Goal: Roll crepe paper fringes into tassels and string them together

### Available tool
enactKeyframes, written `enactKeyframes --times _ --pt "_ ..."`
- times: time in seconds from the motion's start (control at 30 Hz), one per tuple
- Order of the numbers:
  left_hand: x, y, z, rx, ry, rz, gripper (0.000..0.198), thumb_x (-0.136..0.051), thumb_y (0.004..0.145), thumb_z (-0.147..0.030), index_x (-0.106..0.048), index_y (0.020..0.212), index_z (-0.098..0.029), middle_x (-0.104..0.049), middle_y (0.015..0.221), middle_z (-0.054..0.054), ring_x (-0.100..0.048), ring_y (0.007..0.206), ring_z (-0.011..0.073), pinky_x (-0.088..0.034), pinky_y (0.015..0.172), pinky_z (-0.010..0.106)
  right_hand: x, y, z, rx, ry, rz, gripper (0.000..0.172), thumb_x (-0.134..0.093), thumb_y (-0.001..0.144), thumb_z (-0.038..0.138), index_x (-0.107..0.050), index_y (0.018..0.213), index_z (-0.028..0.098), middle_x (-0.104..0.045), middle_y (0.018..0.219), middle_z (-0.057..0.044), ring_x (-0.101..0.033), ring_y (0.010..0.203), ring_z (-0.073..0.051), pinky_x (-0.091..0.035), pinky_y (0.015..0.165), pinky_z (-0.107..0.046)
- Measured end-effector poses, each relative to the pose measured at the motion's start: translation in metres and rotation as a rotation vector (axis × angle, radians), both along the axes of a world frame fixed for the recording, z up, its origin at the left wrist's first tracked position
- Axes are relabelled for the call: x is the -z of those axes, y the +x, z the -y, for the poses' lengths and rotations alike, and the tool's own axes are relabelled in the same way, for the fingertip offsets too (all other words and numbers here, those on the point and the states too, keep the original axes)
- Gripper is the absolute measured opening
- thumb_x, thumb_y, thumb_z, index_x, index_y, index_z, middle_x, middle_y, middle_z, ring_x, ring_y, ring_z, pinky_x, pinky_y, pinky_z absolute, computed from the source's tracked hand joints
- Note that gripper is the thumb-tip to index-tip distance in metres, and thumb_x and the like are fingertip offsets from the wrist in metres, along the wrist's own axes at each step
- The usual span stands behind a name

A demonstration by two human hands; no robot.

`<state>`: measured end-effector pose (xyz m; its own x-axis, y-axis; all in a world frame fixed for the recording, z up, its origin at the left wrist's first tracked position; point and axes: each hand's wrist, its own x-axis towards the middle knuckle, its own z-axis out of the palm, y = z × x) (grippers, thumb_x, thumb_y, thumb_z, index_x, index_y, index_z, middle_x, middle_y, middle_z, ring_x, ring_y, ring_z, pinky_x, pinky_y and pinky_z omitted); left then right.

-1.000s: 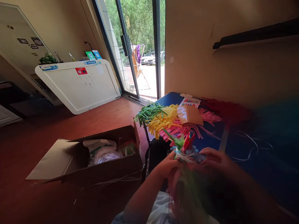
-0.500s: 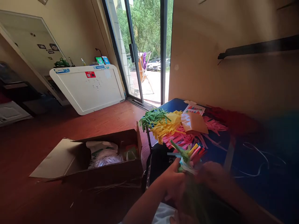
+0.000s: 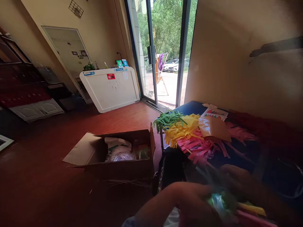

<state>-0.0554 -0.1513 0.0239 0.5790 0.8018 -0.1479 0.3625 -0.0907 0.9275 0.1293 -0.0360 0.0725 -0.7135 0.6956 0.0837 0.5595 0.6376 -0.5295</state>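
- Red-brown floor (image 3: 47, 183) fills the left half, out to a glass door (image 3: 163, 53) at 12 o'clock.
- White board (image 3: 111, 90) leans on the wall at 11 o'clock.
- Blue surface (image 3: 189, 108) runs from centre toward 3 o'clock, its right end dark and blurred.
- Cardboard box (image 3: 127, 164) sits open on the floor at 8 o'clock of the surface, with white wrapping inside.
- Paper strips (image 3: 189, 134) lie heaped on the surface: green farthest, then yellow, then pink, with a tan packet (image 3: 214, 129) on top.
- Left hand (image 3: 194, 205), at 6 o'clock, is curled around the bundle; blur hides how tightly it closes.
- Right hand (image 3: 239, 179), at 5 o'clock, is smeared by motion; I cannot tell whether its fingers are apart or together, nor whether it touches the bundle.
- Bundle (image 3: 227, 208) of coloured strips lies low at 5 o'clock, tips pointing toward 3 o'clock. It looks light, soft and easily creased or torn; the bound middle seems the safest place to hold, since loose ends would likely slip out.
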Motion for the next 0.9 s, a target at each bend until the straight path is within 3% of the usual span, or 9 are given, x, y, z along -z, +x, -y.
enactKeyframes --times 0.07,0.17,0.27,0.33,0.5,0.63,0.7,0.77,0.9 --pt "-0.004 0.01 -0.002 0.016 0.122 -0.208 0.057 -0.063 0.067 -0.029 -0.047 0.121 -0.018 -0.06 0.097 0.003 -0.059 0.084 0.0216 -0.046 0.069 0.029 -0.013 -0.006 -0.011 -0.051 0.037 0.046 0.029 -0.04 0.074 0.04 -0.061 0.072 0.02 -0.064 0.074 -0.005 -0.059 0.069 -0.021 -0.048 0.067 -0.032" --pt "-0.004 0.027 -0.008 -0.13 0.276 -0.432 0.053 -0.061 0.068 -0.044 -0.051 0.113 -0.018 -0.061 0.099 0.009 -0.059 0.086 0.0271 -0.046 0.071 0.034 -0.046 -0.014 -0.018 -0.103 0.17 0.082 0.03 -0.038 0.074 0.038 -0.061 0.076 0.02 -0.064 0.081 -0.007 -0.059 0.076 -0.023 -0.046 0.071 -0.034" --pt "-0.002 0.034 -0.016 -0.317 0.319 -0.466 0.05 -0.057 0.07 -0.043 -0.05 0.11 -0.015 -0.061 0.101 0.014 -0.059 0.088 0.0306 -0.045 0.071 0.037 -0.078 -0.017 -0.007 -0.144 0.182 0.178 0.024 -0.04 0.073 0.034 -0.06 0.068 0.021 -0.063 0.073 -0.006 -0.058 0.071 -0.021 -0.043 0.065 -0.031" --pt "-0.004 0.032 -0.02 -0.448 0.294 -0.38 0.046 -0.057 0.071 -0.04 -0.049 0.109 -0.016 -0.061 0.101 0.012 -0.058 0.088 0.0292 -0.044 0.072 0.035 -0.085 -0.015 0.011 -0.132 0.149 0.245 0.021 -0.043 0.072 0.031 -0.06 0.065 0.022 -0.063 0.071 -0.003 -0.058 0.069 -0.019 -0.041 0.06 -0.028" --pt "-0.014 0.024 -0.027 -0.713 0.127 0.118 0.038 -0.054 0.07 -0.02 -0.048 0.108 -0.016 -0.059 0.099 0.005 -0.056 0.087 0.018 -0.042 0.075 0.026 -0.044 0.01 0.054 -0.071 0.115 0.182 0.022 -0.042 0.079 0.031 -0.061 0.072 0.021 -0.063 0.073 -0.002 -0.057 0.067 -0.015 -0.039 0.056 -0.024" --pt "-0.018 0.023 -0.029 -0.804 -0.016 0.447 0.039 -0.052 0.068 -0.015 -0.046 0.106 -0.014 -0.058 0.088 0.002 -0.054 0.079 0.0128 -0.042 0.071 0.022 -0.008 0.03 0.053 0.013 -0.043 0.052 0.03 -0.042 0.082 0.041 -0.062 0.075 0.021 -0.065 0.077 -0.004 -0.059 0.07 -0.017 -0.044 0.06 -0.024" --pt "-0.021 0.023 -0.026 -0.781 -0.058 0.566 0.042 -0.053 0.067 -0.015 -0.046 0.108 -0.014 -0.058 0.088 0.002 -0.054 0.078 0.0127 -0.043 0.07 0.022 -0.001 0.037 0.039 0.042 -0.113 0.049 0.034 -0.041 0.081 0.046 -0.063 0.076 0.02 -0.066 0.077 -0.004 -0.06 0.071 -0.018 -0.045 0.059 -0.025" --pt "-0.025 0.023 -0.019 -0.639 -0.062 0.566 0.049 -0.056 0.065 -0.016 -0.046 0.113 -0.016 -0.059 0.093 0.002 -0.055 0.082 0.0144 -0.044 0.072 0.023 -0.002 0.041 0.018 0.074 -0.1 0.098 0.035 -0.039 0.081 0.045 -0.062 0.079 0.019 -0.066 0.078 -0.004 -0.06 0.071 -0.018 -0.045 0.06 -0.026" --pt "-0.033 0.026 -0.008 -0.197 0.095 0.133 0.05 -0.06 0.068 -0.023 -0.049 0.117 -0.023 -0.061 0.105 0.003 -0.057 0.091 0.0212 -0.045 0.078 0.029 -0.024 0.039 -0.022 0.048 0.1 0.312 0.026 -0.039 0.08 0.03 -0.061 0.081 0.015 -0.064 0.08 -0.006 -0.058 0.072 -0.017 -0.043 0.065 -0.027"
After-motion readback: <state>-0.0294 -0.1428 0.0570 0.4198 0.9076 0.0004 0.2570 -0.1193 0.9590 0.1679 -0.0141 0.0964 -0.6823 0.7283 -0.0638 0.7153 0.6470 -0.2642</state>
